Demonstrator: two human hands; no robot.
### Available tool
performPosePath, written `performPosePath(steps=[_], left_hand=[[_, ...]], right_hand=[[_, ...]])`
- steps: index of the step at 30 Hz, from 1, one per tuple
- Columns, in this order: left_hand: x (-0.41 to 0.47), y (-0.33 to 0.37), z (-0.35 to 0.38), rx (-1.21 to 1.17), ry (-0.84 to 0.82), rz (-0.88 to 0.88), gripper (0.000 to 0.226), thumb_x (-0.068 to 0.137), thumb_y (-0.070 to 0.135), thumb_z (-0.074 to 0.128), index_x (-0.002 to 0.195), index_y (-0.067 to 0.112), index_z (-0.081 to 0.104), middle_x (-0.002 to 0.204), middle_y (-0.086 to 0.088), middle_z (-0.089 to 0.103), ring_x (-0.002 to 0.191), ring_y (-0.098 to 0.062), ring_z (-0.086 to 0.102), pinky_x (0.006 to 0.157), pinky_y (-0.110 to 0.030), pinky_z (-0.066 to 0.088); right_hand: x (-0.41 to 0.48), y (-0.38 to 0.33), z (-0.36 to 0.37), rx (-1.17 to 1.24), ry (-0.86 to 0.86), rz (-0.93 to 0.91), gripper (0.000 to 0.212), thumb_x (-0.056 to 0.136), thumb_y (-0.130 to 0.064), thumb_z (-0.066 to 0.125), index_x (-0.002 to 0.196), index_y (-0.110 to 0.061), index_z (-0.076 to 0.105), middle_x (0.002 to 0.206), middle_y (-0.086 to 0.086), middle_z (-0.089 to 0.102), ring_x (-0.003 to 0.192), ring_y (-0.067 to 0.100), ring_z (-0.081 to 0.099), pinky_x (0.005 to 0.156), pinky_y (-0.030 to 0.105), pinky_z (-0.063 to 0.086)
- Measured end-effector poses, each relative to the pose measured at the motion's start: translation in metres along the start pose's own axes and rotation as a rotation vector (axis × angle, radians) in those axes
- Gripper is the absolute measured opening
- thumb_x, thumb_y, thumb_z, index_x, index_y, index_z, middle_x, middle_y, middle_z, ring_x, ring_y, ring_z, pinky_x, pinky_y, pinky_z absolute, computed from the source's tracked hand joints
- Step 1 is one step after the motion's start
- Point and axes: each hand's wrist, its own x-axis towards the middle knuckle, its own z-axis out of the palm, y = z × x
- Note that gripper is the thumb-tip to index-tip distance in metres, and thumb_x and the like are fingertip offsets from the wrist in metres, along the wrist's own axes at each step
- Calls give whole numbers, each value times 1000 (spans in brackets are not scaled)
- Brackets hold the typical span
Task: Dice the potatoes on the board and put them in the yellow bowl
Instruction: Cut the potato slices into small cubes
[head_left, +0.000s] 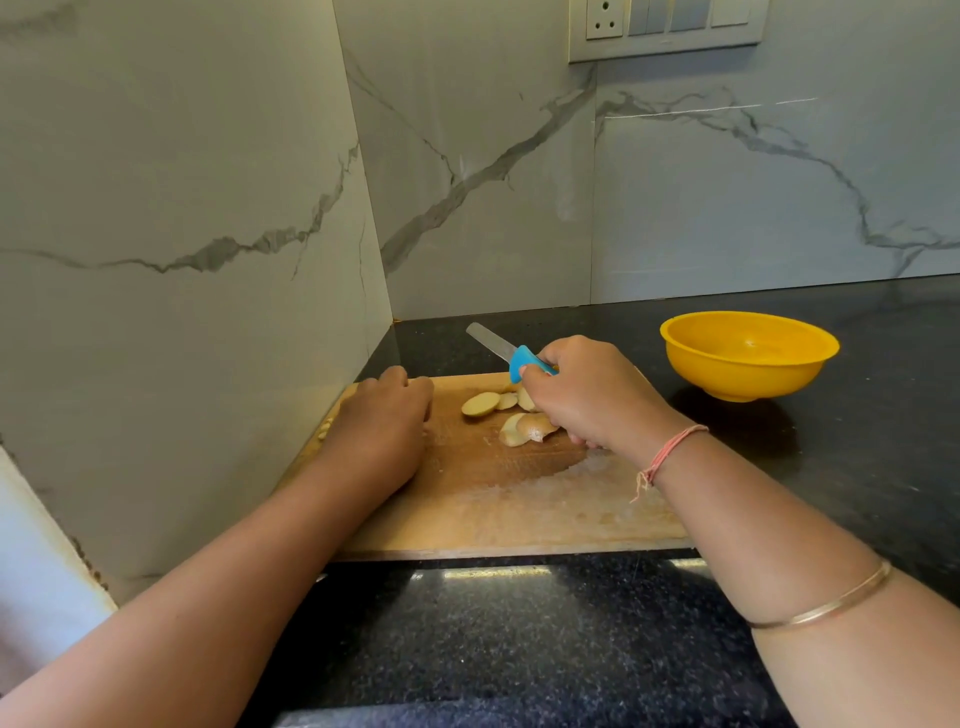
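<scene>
Several potato slices (511, 413) lie near the far middle of the wooden cutting board (509, 499). My right hand (587, 392) grips a blue-handled knife (506, 351), its blade raised and pointing to the far left above the slices. My left hand (387, 423) lies knuckles-up on the board's left part, fingers curled under; what it covers is hidden. A small pale potato piece (324, 428) shows at the board's left edge. The yellow bowl (748, 353) stands empty on the counter to the right of the board.
The black granite counter (519, 634) runs into a corner of marble walls at left and behind. A socket and switch panel (667, 28) sits high on the back wall.
</scene>
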Motion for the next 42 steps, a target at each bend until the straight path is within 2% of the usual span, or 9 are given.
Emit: performPosePath(steps=[5,9,13,17,23,30,33,36,42], left_hand=[[3,-5,-4,18,30,-80,21,97,16,42,111,21,57,111,-1,55,101,-20,48,84,-32,45],[1,1,-8,-83,-3,14,18,97,33,47,107,23,59,105,6,55,99,-15,48,81,-27,42],[-2,1,-6,-99,-59,31,10,95,32,53,98,25,58,99,8,54,91,-9,48,75,-22,38],[0,-2,-5,-77,-50,-1,15,95,36,53,99,23,61,96,8,54,98,-14,49,79,-26,43],[2,-8,-4,-35,8,-115,22,94,14,47,109,24,60,113,2,56,108,-20,46,87,-31,44],[-3,5,-8,-193,-6,157,14,93,25,57,103,27,65,104,11,61,97,-6,47,78,-20,38],[-2,-3,-6,-103,-5,22,18,93,18,52,97,25,68,103,6,64,91,-9,49,74,-24,41],[0,-10,-6,8,39,-122,21,94,20,49,104,26,66,109,4,61,102,-17,49,80,-29,44],[3,-8,-4,-25,111,-155,28,97,34,48,115,22,66,123,2,55,116,-21,45,89,-32,41]], right_hand=[[0,0,0,15,19,-10,33,98,-31,41,122,-13,55,69,-2,51,53,8,45,47,18,36],[1,0,0,15,35,-17,33,98,-32,41,122,-14,55,69,-3,51,53,8,45,46,16,35],[1,1,0,21,44,-22,31,98,-31,41,119,-14,56,71,-3,52,53,9,46,46,16,35],[2,2,-1,17,46,-30,29,98,-31,41,114,-14,58,71,-3,52,53,9,47,47,16,36],[3,3,-1,15,56,-37,30,98,-32,41,115,-14,58,72,-3,53,53,9,48,47,16,37],[4,4,0,21,64,-52,29,98,-32,41,112,-14,59,73,-2,53,54,10,48,48,17,40],[3,4,-1,19,67,-59,28,97,-31,42,110,-14,59,73,-1,54,54,10,48,47,17,40],[3,4,-1,24,69,-61,27,97,-31,42,108,-14,59,73,-1,54,54,10,49,48,17,40],[3,3,-1,36,71,-64,28,97,-31,42,110,-14,59,76,0,56,55,11,50,50,18,42]])
